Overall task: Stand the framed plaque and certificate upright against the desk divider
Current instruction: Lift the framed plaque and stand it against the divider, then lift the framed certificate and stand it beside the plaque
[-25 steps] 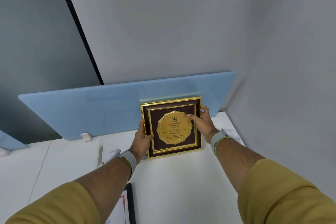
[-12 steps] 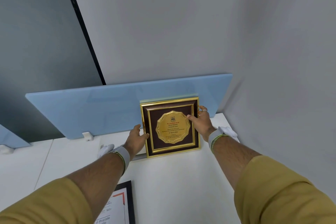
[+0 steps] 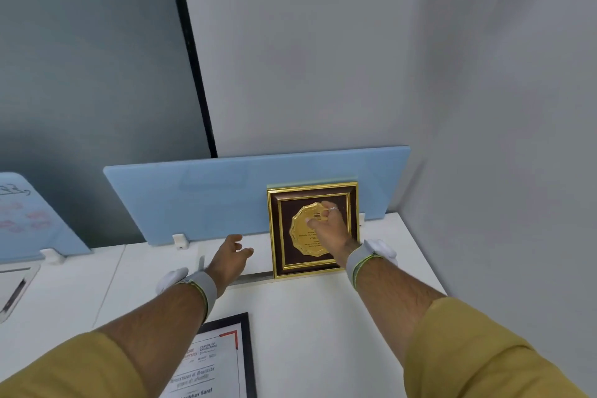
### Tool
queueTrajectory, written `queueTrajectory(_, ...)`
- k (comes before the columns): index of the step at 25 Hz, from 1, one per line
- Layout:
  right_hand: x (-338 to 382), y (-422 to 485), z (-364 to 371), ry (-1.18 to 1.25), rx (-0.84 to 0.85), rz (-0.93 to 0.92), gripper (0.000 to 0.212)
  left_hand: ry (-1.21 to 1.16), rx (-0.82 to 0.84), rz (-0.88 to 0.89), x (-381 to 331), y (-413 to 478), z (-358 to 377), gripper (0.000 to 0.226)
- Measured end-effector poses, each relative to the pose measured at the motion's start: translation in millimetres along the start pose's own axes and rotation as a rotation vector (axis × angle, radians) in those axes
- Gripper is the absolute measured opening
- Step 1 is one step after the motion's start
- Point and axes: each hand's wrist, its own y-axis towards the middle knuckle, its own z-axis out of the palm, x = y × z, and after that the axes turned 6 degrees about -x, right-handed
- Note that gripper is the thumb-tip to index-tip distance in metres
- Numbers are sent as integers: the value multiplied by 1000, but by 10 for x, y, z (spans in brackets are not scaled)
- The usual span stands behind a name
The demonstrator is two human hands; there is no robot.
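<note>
The framed plaque (image 3: 280, 236), gold-rimmed with a dark brown mat and a gold medallion, stands upright on the white desk (image 3: 316, 326) and leans against the light blue divider (image 3: 200, 197). My right hand (image 3: 326, 229) is in front of the medallion with its fingers curled; I cannot tell if it touches the plaque. My left hand (image 3: 231, 257) hovers open just left of the plaque, apart from it. The black-framed certificate (image 3: 219, 362) lies flat on the desk near my left forearm, which covers part of it.
A grey wall rises behind the divider and on the right. A second blue divider (image 3: 29, 216) with red marks stands at the far left. White clips (image 3: 179, 241) hold the divider to the desk. A cable slot (image 3: 252, 277) runs along the desk beside the plaque's base.
My left hand has let go of the plaque's left edge and drawn back to the left. My right hand has shifted from the right edge to the front of the medallion.
</note>
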Motion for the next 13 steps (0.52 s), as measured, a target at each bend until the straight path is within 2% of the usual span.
queueTrajectory(5,-373,-622,413,-42,158,100,70,15,-13,-91,630,-333,-448,51)
queueTrajectory(8,-820,-1000,698,-90,285,227,74,38,-19,-224,1184,-543,-713,51)
queueTrajectory(11,-1139,-1243,911,-144,380,300,77,55,-80,-303,1668,-658,-945,35)
queueTrajectory(13,-1215,-1375,990,-182,401,306,79,50,-129,-346,1907,-657,-1049,42)
